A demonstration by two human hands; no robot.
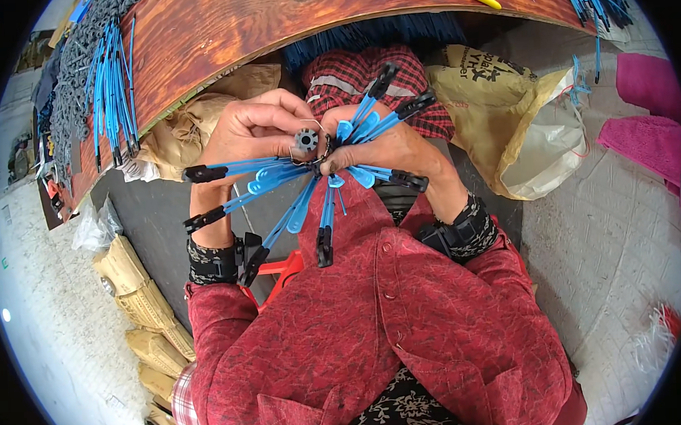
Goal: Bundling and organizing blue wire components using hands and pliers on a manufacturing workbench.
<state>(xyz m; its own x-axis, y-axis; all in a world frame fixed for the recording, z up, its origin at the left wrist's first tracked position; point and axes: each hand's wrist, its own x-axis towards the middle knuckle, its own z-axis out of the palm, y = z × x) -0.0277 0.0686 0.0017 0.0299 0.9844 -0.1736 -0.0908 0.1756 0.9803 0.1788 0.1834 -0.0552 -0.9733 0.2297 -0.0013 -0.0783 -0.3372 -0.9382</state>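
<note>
In the middle of the frame, the left hand [257, 129] pinches a small black toothed hub [306, 139] between thumb and fingertips, its grip pressed together on it. The right hand [387, 150] sits just beside it, touching the same cluster, fingers closed on a thin wire ring [324, 149] that carries blue plastic strips [286, 177] with black ends. The strips fan outward from the hub, some toward the upper right, others down toward the lower left. Both wrists wear black bands. Along the top of the frame runs a wooden table [218, 28]; more blue strips [111, 86] lie in a bundle at its upper left. A yellow sack [504, 122] lies at the right.
</note>
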